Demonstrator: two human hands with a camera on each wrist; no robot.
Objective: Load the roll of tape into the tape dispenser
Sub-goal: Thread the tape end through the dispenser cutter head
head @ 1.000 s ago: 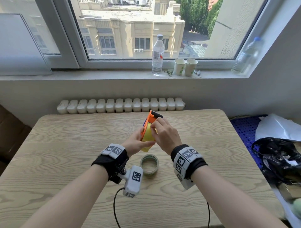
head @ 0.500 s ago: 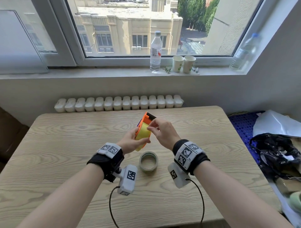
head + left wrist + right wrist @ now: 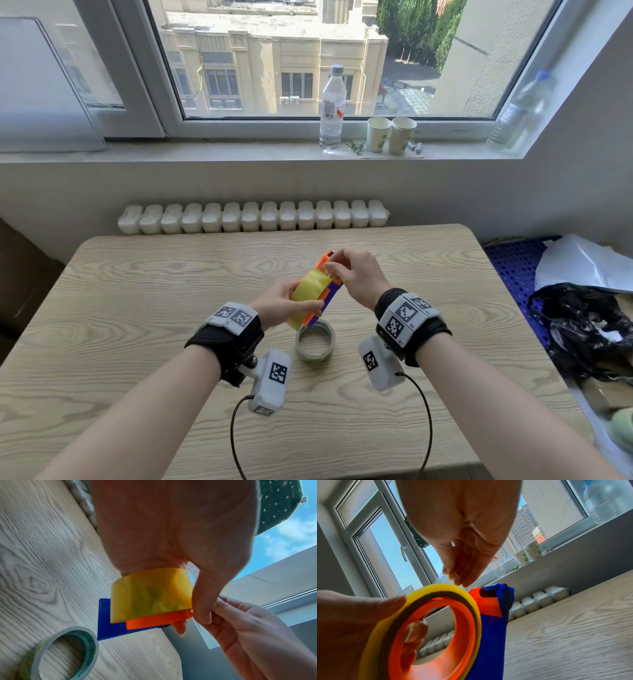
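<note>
Two rolls of tape: a yellow roll [image 3: 310, 286] sits on one orange and blue dispenser [image 3: 327, 296], and a greenish roll [image 3: 315, 343] lies on the tabletop [image 3: 137, 308]. Two hands, left [image 3: 279, 303] and right [image 3: 358, 274]. On the far windowsill: two plastic bottles [image 3: 332, 109] [image 3: 524, 113] and two paper cups [image 3: 378, 133] [image 3: 401, 134].

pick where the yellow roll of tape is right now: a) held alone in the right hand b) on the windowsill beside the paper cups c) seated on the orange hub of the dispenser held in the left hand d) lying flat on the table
c: the yellow roll of tape rings the orange hub of the tape dispenser, which the left hand holds above the table; the roll lying flat there is a different, greenish one.
</note>
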